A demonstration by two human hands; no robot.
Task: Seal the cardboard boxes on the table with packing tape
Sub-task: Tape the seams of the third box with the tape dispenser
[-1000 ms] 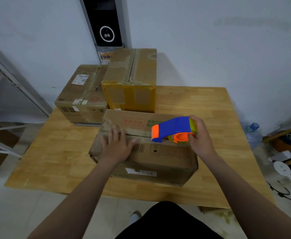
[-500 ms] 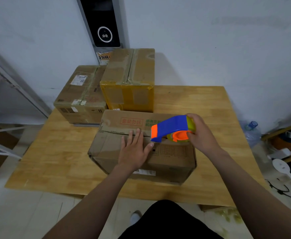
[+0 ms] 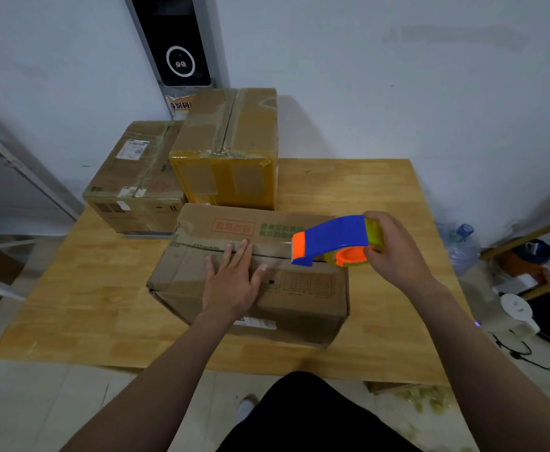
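A wide cardboard box [image 3: 299, 295] with red and green print lies nearest me on the wooden table [image 3: 81, 288]. My left hand [image 3: 232, 282] presses flat on its top, fingers spread across the centre seam. My right hand [image 3: 394, 252] grips a blue and orange tape dispenser [image 3: 332, 239] over the right part of the seam, its orange nose pointing left. A strip of clear tape seems to run along the seam between hand and dispenser. Behind stand a tall yellow-taped box [image 3: 228, 151] and a lower box [image 3: 136, 177] with labels.
A white wall with a dark panel [image 3: 175, 40] rises behind the table. A metal rack [image 3: 15, 164] stands at the left. On the floor at the right are a water jug [image 3: 462, 246], a white device [image 3: 518, 311] and cables. My dark shorts [image 3: 309, 415] fill the bottom.
My left hand slid rightward along the box top towards the dispenser. The dispenser stayed near the right end of the seam.
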